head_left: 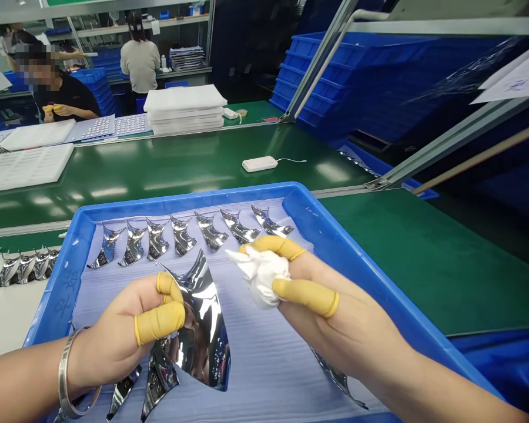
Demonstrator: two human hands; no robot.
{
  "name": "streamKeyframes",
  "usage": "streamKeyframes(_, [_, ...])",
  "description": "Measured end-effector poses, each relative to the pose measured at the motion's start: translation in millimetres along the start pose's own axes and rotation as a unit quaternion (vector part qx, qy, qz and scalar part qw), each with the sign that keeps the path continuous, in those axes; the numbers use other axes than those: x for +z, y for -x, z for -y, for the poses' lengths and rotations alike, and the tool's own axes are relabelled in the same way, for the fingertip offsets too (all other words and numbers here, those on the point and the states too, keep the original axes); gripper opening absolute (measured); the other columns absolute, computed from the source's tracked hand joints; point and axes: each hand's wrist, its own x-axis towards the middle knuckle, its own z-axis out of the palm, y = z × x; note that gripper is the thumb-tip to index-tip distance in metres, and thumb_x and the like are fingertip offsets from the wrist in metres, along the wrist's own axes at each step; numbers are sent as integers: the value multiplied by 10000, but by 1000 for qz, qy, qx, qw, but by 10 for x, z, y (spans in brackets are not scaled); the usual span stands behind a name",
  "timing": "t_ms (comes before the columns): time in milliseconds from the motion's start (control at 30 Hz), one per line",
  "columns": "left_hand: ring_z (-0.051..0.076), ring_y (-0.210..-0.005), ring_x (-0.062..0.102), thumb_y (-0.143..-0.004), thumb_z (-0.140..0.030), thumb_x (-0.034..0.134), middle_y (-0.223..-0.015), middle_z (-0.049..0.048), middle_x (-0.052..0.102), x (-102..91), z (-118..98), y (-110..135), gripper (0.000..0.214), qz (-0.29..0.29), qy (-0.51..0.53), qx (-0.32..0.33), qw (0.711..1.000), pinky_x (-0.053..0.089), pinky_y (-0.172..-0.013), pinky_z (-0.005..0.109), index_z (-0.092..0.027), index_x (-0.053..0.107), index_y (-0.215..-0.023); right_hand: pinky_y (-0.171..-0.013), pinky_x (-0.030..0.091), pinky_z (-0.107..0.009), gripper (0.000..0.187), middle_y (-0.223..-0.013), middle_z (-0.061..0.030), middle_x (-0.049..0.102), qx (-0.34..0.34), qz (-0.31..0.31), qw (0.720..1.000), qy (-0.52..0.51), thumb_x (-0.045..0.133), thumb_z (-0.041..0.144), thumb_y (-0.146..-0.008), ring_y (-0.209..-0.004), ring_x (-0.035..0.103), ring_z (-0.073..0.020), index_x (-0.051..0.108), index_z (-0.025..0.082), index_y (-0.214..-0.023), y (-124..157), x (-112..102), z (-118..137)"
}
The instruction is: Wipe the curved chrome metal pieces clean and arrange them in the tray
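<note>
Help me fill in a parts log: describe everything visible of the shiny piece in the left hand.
The mirror-bright piece is a thin, curved plate with a concave upper edge between two pointed tips. It looks chromed; whether metal or plastic, I cannot tell. Dark and white reflections cover its face. The left hand pinches its left side in yellow finger covers, holding it roughly upright, slightly tilted, above the blue tray.

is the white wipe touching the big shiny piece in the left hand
Apart. The head view shows the lilac liner through a plain gap between the white wipe and the right edge of the shiny piece.
</note>
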Motion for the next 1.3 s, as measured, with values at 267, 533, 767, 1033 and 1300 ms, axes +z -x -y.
streamKeyframes(267, [137,-628,533,-781,-308,594,-670,27,561,96,39,-30,168,53,-5,-11,999,426,-601,252,-144,564,-758,-849,452,-289,289,-1000,-22,572,-366,14,835,410,590,53,-791,-929,541,-175,577,269,-981,66,183,26])
streamKeyframes(533, [86,-574,421,-672,-266,702,-623,-7,509,160,82,-25,212,-91,-12,12,996,368,-513,173,-131,540,-673,-779,477,-307,399,-947,-48,586,-362,81,831,415,474,-16,-797,-863,531,-169,545,237,-1097,85,235,-154])
streamKeyframes(767, [72,-539,390,-697,-252,681,-565,-34,452,124,107,-10,270,-107,50,-13,993,348,-543,185,-137,451,-617,-828,468,-298,547,-1010,-42,570,-346,137,826,424,423,-54,-751,-934,518,-174,480,270,-1187,144,162,-143])
streamKeyframes(1033, [85,-548,457,-709,-265,677,-598,-9,511,83,30,-78,226,-88,73,41,993,381,-533,193,-129,512,-637,-815,477,-280,477,-997,-55,601,-327,211,810,439,442,-11,-760,-915,540,-184,518,242,-1158,167,53,10])
streamKeyframes(1300, [103,-526,522,-751,-239,630,-611,8,561,25,-195,0,83,-41,51,122,990,422,-509,206,-160,620,-775,-664,478,-284,167,-826,-73,603,-189,194,840,470,469,169,-871,-742,548,-174,623,169,-937,-16,-79,17])
